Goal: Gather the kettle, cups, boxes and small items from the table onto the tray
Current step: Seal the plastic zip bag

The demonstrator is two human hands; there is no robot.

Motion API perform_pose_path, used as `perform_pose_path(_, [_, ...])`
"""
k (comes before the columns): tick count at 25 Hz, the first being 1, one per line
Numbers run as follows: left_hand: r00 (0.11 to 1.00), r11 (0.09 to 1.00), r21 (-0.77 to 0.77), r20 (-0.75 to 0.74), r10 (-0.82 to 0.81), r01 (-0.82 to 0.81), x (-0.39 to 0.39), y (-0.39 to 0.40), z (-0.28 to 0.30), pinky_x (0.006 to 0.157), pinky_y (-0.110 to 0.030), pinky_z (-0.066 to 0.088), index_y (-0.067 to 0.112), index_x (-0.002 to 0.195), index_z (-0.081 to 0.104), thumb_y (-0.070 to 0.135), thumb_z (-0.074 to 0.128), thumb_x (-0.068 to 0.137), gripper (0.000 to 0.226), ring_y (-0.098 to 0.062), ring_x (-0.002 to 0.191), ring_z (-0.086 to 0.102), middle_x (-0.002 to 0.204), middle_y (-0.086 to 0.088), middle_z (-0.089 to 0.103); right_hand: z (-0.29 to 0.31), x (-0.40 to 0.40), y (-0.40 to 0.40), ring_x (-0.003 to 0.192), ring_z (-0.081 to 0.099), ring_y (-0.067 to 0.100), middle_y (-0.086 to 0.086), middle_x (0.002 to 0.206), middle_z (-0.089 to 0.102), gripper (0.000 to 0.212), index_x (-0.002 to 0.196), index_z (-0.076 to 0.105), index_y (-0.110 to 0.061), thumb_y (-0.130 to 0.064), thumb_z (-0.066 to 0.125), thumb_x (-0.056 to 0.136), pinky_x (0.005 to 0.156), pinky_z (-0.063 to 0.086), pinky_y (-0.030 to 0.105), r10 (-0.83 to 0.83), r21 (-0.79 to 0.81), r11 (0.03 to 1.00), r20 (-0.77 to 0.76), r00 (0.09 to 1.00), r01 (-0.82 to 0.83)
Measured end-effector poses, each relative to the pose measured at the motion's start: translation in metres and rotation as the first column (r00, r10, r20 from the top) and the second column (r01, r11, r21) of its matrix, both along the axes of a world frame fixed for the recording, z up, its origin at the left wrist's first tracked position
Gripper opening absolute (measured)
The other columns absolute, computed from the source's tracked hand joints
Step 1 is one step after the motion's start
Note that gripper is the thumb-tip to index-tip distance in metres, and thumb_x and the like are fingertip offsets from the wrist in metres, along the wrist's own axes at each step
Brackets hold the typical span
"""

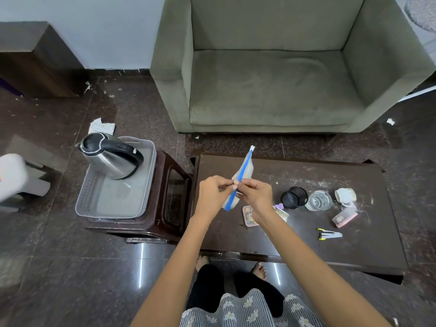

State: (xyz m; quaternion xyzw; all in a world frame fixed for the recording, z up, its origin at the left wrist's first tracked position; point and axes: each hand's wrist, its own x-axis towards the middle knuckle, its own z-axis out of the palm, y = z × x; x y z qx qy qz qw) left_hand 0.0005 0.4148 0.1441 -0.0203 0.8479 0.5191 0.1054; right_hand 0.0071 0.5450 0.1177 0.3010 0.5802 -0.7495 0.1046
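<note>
So both hands are pinching a zip pouch [243, 175] with a blue strip — left hand [213, 192] and right hand [256, 194] meet fingertip to fingertip at its lower middle, held above the table's [236, 232] left end. Its long axis runs from near-left up to far-right, top corner tilted toward the sofa [271, 74]. No readable writing on anything. The kettle [111, 156] already sits in the tray's [151, 171] far half on the side stand, spout pointing left, near half of the tray bare. Right of the hands: a black mesh cup [294, 198], glass [319, 200], tipped white cup [345, 196], pink box [344, 217], pens [329, 233] — table's near edge is open.
</note>
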Motion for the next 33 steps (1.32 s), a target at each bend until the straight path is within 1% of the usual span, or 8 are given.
perform_pose_path(3, [0.999, 0.998, 0.055, 0.025, 0.038, -0.040, -0.003, 0.000, -0.002, 0.079, -0.019, 0.054, 0.012, 0.098, 0.075, 0.014, 0.073, 0.079, 0.019, -0.011, 0.083, 0.069, 0.094, -0.008, 0.073, 0.003, 0.000, -0.001, 0.082, 0.067, 0.023, 0.021, 0.095, 0.070, 0.021, 0.099, 0.069, 0.006, -0.010, 0.064, 0.087, 0.073, 0.059, 0.024, 0.026, -0.026, 0.999, -0.054, 0.998, -0.027])
perform_pose_path(8, [0.991, 0.982, 0.138, -0.019, 0.132, -0.128, -0.002, 0.000, 0.001, 0.075, -0.021, 0.056, 0.013, 0.098, 0.076, 0.018, 0.078, 0.074, 0.024, -0.012, 0.080, 0.071, 0.092, -0.005, 0.073, 0.011, -0.004, 0.003, 0.086, 0.068, 0.019, 0.013, 0.096, 0.071, 0.023, 0.102, 0.070, 0.003, -0.015, 0.062, 0.090, 0.078, 0.058, 0.025, 0.081, -0.132, 0.987, -0.077, 0.994, -0.091])
perform_pose_path(12, [0.991, 0.987, 0.101, -0.043, 0.128, -0.123, -0.008, -0.003, 0.007, 0.071, -0.018, 0.056, 0.012, 0.095, 0.076, 0.018, 0.076, 0.077, 0.019, -0.004, 0.076, 0.070, 0.088, -0.003, 0.074, 0.015, -0.009, 0.006, 0.093, 0.068, 0.019, 0.014, 0.105, 0.071, 0.021, 0.103, 0.069, 0.002, -0.012, 0.062, 0.089, 0.079, 0.057, 0.026, 0.118, -0.209, 0.970, -0.047, 0.992, -0.125])
perform_pose_path(16, [0.995, 0.993, 0.061, -0.017, 0.100, -0.098, -0.009, -0.006, 0.006, 0.070, -0.016, 0.056, 0.011, 0.093, 0.077, 0.020, 0.078, 0.075, 0.021, -0.006, 0.074, 0.070, 0.085, -0.003, 0.074, 0.015, -0.012, 0.008, 0.089, 0.069, 0.021, 0.019, 0.100, 0.071, 0.017, 0.096, 0.071, 0.003, -0.009, 0.066, 0.085, 0.080, 0.057, 0.027, 0.179, -0.082, 0.980, -0.057, 0.982, -0.184])
perform_pose_path(19, [0.997, 0.996, 0.061, -0.013, 0.072, -0.071, -0.008, -0.006, 0.005, 0.071, -0.018, 0.056, 0.010, 0.091, 0.077, 0.015, 0.075, 0.077, 0.015, -0.007, 0.074, 0.070, 0.085, -0.005, 0.074, 0.015, -0.010, 0.011, 0.082, 0.070, 0.017, 0.015, 0.088, 0.073, 0.016, 0.094, 0.072, 0.002, -0.010, 0.069, 0.083, 0.073, 0.057, 0.020, 0.202, -0.096, 0.974, -0.065, 0.977, -0.207])
perform_pose_path(26, [0.998, 0.992, 0.115, 0.023, 0.059, -0.062, -0.007, -0.011, -0.002, 0.073, -0.021, 0.057, 0.007, 0.092, 0.076, 0.008, 0.070, 0.082, 0.012, -0.010, 0.076, 0.071, 0.085, -0.007, 0.074, 0.015, -0.010, 0.008, 0.075, 0.070, 0.016, 0.016, 0.084, 0.072, 0.017, 0.095, 0.071, 0.005, -0.009, 0.068, 0.084, 0.074, 0.059, 0.025, 0.228, -0.027, 0.973, -0.053, 0.972, -0.229])
perform_pose_path(31, [0.997, 0.994, 0.088, 0.032, 0.068, -0.070, -0.005, -0.009, -0.003, 0.068, -0.013, 0.054, 0.005, 0.093, 0.075, 0.007, 0.066, 0.085, 0.012, -0.001, 0.074, 0.069, 0.083, -0.004, 0.073, 0.016, -0.009, 0.005, 0.068, 0.069, 0.015, 0.013, 0.076, 0.071, 0.012, 0.089, 0.072, 0.002, -0.007, 0.067, 0.084, 0.065, 0.058, 0.022, 0.221, 0.010, 0.975, -0.043, 0.974, -0.221])
perform_pose_path(33, [0.997, 0.996, 0.055, 0.036, 0.075, -0.077, -0.003, -0.008, -0.006, 0.067, -0.013, 0.054, 0.005, 0.091, 0.075, 0.006, 0.065, 0.086, 0.012, 0.001, 0.071, 0.067, 0.082, -0.003, 0.073, 0.016, -0.009, 0.000, 0.064, 0.068, 0.013, 0.011, 0.071, 0.070, 0.010, 0.083, 0.072, 0.002, -0.007, 0.067, 0.084, 0.060, 0.058, 0.023, 0.216, 0.081, 0.973, -0.007, 0.976, -0.214])
